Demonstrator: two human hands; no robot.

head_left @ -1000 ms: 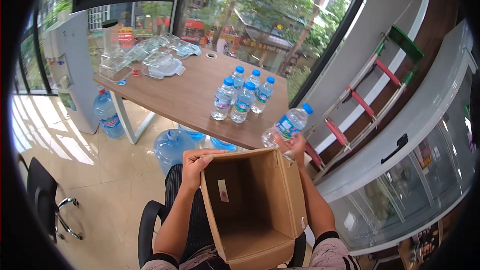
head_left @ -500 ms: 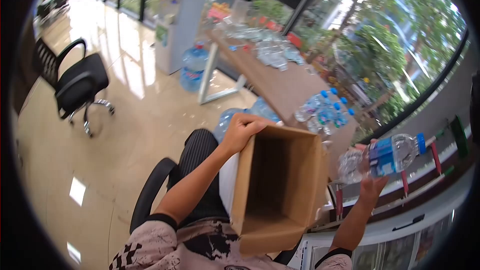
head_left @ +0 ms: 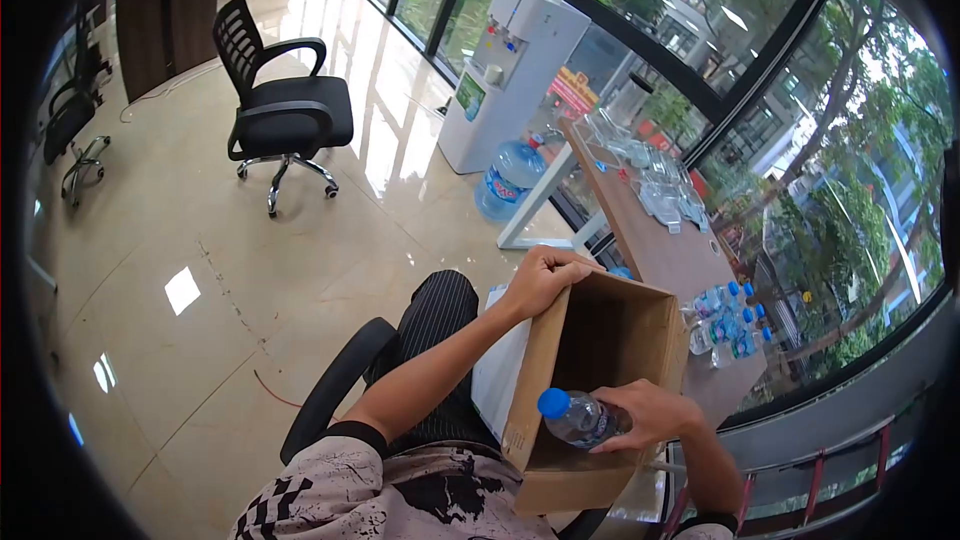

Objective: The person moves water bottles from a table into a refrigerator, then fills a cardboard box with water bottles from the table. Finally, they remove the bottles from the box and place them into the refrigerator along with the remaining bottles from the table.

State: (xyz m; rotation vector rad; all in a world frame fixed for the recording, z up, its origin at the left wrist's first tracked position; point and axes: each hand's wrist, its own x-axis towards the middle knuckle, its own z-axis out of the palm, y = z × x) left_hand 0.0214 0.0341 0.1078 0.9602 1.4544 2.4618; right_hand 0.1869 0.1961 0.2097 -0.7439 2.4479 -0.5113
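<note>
An open cardboard box rests tilted on my lap, its mouth facing up toward me. My left hand grips the box's upper left edge, fingers wrapped over the rim. In my right hand is a clear plastic water bottle with a blue cap, held at the box's opening. The cap end points left, toward the box's left wall. Dark shadow hides the bottom of the box.
Several blue-capped bottles lie grouped on the wooden table, with clear plastic pieces farther back. A large water jug stands on the floor near the water dispenser. An office chair is at left.
My right hand has brought the bottle from the right side over to the box's opening. My left hand keeps its hold on the box edge. The view has turned left.
</note>
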